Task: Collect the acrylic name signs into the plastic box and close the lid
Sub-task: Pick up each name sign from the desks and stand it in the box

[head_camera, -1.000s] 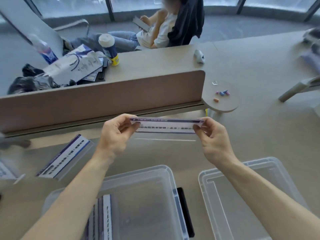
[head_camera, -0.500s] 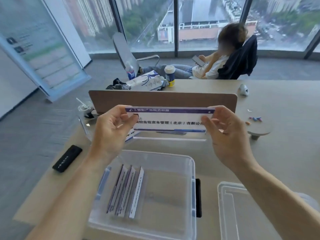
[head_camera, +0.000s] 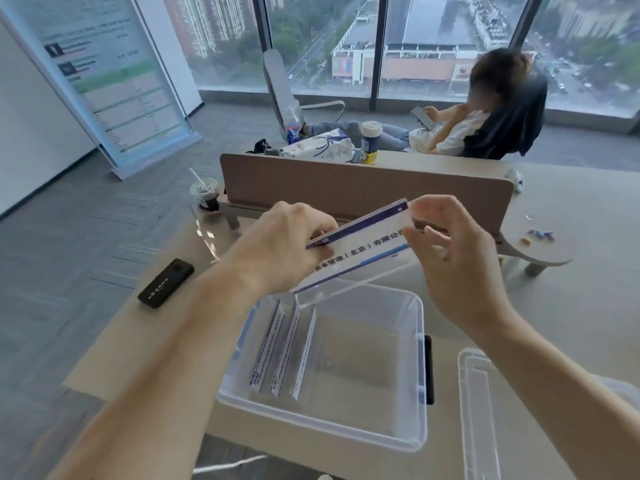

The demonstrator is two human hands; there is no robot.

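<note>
Both hands held one acrylic name sign (head_camera: 363, 251) above the far edge of the clear plastic box (head_camera: 398, 434). The left hand (head_camera: 284, 247) gripped the sign's lower end, closed around it, and the right hand (head_camera: 457, 261) pinched its raised end between thumb and fingers, so the sign slanted up toward the right. Its clear foot hung just over the box's far rim. Inside the box, three more signs (head_camera: 284, 351) stood side by side against the left wall. The box sat on the desk (head_camera: 588, 306), with its lid (head_camera: 485, 410) lying just to the right of the box, apart from it. To the left of the box, a black remote-like object (head_camera: 165, 283) lay on the desk. Beyond the box stood a brown divider panel (head_camera: 346, 187).
</note>
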